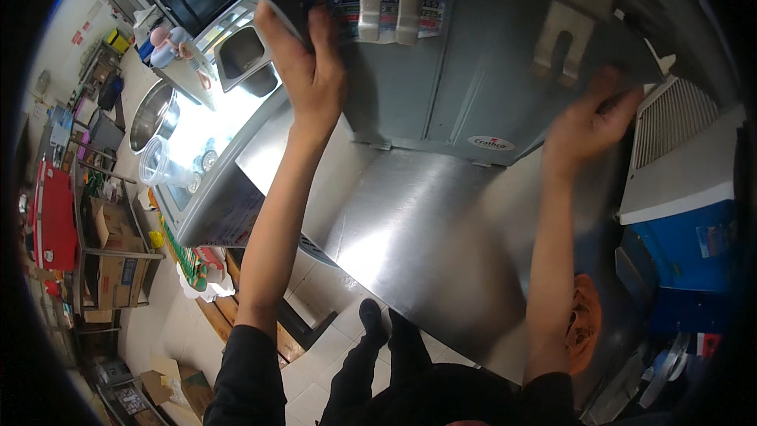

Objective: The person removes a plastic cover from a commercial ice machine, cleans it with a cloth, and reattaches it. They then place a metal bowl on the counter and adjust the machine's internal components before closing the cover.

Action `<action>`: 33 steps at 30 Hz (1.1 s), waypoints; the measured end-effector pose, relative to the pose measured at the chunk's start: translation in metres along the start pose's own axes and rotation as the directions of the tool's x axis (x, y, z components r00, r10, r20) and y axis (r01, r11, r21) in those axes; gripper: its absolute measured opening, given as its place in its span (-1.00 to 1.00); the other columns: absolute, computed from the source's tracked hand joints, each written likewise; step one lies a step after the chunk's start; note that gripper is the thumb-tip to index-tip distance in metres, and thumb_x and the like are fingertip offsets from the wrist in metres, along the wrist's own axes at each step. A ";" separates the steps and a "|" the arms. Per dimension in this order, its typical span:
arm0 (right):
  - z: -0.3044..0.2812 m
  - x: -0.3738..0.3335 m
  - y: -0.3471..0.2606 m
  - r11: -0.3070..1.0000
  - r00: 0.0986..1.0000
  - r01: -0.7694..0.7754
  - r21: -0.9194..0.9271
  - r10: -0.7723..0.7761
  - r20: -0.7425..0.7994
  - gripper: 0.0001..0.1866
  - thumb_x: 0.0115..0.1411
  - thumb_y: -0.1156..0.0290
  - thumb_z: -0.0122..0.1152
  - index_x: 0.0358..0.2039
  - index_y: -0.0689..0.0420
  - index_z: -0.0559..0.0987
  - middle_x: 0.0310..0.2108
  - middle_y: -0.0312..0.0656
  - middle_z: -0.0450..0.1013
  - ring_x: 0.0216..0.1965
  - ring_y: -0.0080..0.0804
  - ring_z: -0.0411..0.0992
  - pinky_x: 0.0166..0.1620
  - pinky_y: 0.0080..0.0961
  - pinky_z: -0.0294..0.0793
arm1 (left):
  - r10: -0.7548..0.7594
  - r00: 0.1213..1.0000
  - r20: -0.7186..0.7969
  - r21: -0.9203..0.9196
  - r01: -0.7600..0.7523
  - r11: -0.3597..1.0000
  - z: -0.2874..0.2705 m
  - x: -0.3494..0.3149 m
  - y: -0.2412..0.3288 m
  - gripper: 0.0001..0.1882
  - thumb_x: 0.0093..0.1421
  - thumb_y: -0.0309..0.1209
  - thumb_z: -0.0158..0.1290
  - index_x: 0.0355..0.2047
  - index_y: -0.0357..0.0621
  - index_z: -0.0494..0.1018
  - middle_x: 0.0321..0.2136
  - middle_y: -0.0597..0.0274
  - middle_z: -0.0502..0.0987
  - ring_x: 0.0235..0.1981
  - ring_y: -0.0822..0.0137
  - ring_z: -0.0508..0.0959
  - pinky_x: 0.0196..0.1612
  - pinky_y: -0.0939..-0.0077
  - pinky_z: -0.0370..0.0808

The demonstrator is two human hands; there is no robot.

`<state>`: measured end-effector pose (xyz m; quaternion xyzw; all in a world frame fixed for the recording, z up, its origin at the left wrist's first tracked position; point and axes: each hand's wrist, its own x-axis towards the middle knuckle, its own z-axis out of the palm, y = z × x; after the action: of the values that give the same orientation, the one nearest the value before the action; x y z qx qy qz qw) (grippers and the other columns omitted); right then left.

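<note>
A large grey machine (402,91), which looks like a drinks dispenser, stands before me at the back of a steel counter (402,213). Two slotted metal brackets stick out from its front: one bracket (367,0) nearer my left hand, the other bracket (574,35) nearer my right. My left hand (311,79) grips the machine's left edge, thumb on the front face and fingers bent round the side. At the right edge, my right hand (587,130) is curled against the machine, its fingertips partly blurred and hidden. Both arms are stretched forward and raised.
Left of the counter, a bright worktop holds a steel bowl (154,114) and a clear plastic container (158,162). An orange item (583,323) lies by my right forearm. Beyond it stands a white and blue unit (682,248). Shelving with cardboard boxes (118,280) lines the far left.
</note>
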<state>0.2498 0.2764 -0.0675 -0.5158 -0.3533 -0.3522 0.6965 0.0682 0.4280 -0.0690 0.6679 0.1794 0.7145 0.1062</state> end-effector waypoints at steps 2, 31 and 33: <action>-0.001 -0.001 -0.002 0.999 1.000 -0.023 0.035 0.023 0.011 -0.70 0.23 0.33 0.00 -0.22 0.36 0.36 -0.31 -0.06 0.40 -0.27 -0.40 0.33 -0.13 -0.54 0.27 | -0.065 0.994 0.093 -0.028 0.068 0.997 -0.004 -0.006 -0.003 -0.63 0.23 -0.38 -0.10 -0.03 -0.28 0.12 -0.24 0.07 0.30 -0.27 0.32 0.35 -0.20 0.48 0.29; -0.020 -0.068 0.031 0.974 0.954 -0.213 -0.083 0.225 0.197 -0.52 0.28 0.13 -0.18 -0.04 0.33 0.21 -0.18 -0.01 0.30 -0.15 -0.27 0.30 -0.03 -0.48 0.21 | -0.470 0.745 0.473 0.005 0.532 0.847 -0.026 -0.099 -0.019 -0.48 0.31 -0.25 -0.31 0.15 -0.32 -0.09 -0.02 -0.07 0.20 0.01 0.17 0.22 0.10 0.41 0.10; -0.019 -0.069 0.036 0.976 0.962 -0.182 -0.117 0.201 0.186 -0.51 0.28 0.11 -0.18 -0.03 0.33 0.20 -0.17 0.00 0.29 -0.14 -0.26 0.30 -0.03 -0.47 0.21 | -0.459 0.753 0.472 0.003 0.519 0.855 -0.027 -0.099 -0.018 -0.48 0.31 -0.25 -0.31 0.16 -0.31 -0.10 -0.02 -0.06 0.20 0.02 0.17 0.21 0.11 0.41 0.09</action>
<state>0.2485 0.2745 -0.1480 -0.6134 -0.3509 -0.2476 0.6628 0.0479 0.4026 -0.1682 0.7376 0.2716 0.4943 0.3712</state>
